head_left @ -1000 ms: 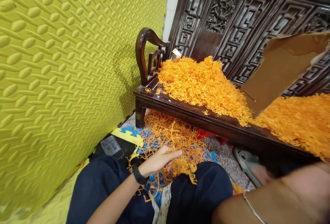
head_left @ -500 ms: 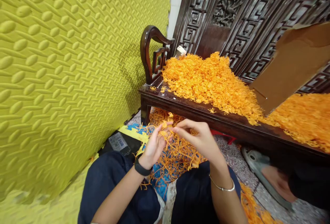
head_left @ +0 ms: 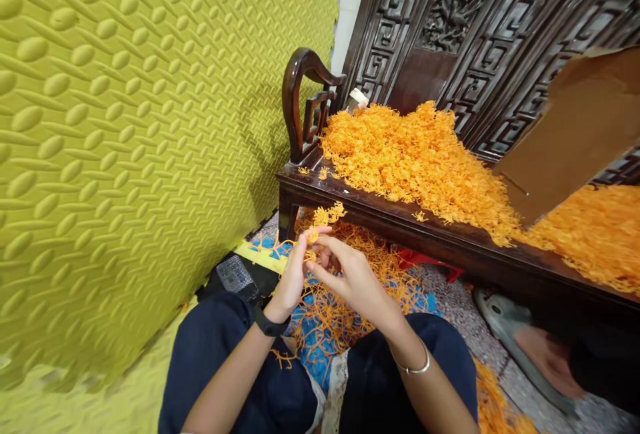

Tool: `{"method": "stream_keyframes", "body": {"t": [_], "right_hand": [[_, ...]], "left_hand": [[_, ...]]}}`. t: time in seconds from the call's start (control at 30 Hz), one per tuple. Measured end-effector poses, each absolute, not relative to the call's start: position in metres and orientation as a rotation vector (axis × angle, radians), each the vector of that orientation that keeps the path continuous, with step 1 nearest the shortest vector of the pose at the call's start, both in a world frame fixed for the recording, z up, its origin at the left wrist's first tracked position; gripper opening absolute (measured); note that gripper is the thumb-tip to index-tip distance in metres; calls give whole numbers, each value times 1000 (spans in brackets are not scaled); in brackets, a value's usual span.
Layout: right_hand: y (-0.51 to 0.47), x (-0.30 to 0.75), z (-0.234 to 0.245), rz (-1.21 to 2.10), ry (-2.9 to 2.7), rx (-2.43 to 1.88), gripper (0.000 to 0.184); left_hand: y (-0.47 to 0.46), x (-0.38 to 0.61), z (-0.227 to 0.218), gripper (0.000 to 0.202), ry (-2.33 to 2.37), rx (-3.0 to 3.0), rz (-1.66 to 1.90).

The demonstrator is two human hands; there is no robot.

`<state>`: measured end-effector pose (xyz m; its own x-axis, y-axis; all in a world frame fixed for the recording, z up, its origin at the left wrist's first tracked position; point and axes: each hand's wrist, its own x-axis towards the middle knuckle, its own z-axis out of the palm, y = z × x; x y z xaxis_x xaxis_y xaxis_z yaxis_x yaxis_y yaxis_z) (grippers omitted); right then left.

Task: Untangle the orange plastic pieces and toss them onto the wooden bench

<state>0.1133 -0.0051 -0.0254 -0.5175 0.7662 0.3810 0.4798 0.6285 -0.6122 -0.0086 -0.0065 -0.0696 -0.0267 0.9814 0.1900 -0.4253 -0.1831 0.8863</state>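
My left hand point(head_left: 293, 281), with a black band on the wrist, is closed around a small cluster of orange plastic flower-like pieces point(head_left: 329, 214), which sticks out past its fingertips. My right hand point(head_left: 353, 277), wearing a silver bangle, meets it from the right. Its thumb and fingers are bent together against the left fingers, and whatever they pinch is mostly hidden. Beneath both hands, thin orange plastic strands point(head_left: 345, 314) lie tangled over a blue mat point(head_left: 313, 347) between my knees.
A dark wooden bench point(head_left: 345, 191) ahead carries a large heap of orange pieces point(head_left: 410, 161). A cardboard sheet point(head_left: 565, 141) leans across the heap. Yellow foam matting point(head_left: 150, 121) covers the left side. Another person's foot in a grey sandal point(head_left: 530, 354) rests at right; a red object point(head_left: 430, 262) is under the bench.
My right hand has moved left, closing up against my left hand. More of the orange cluster now shows beyond the left fingertips. The view has shifted slightly left.
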Motion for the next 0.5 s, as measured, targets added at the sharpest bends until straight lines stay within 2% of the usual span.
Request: {"method": "stream_keyframes", "body": {"t": [0.3,0.5], "right_hand": [[-5,104,-29,739,-2036,-777,11],[-7,102,-33,919,-1974,-698,17]], "left_hand": [[-7,-10,-67,48,760,845,1544],[-7,-11,-65,45,827,874,1696]]}}
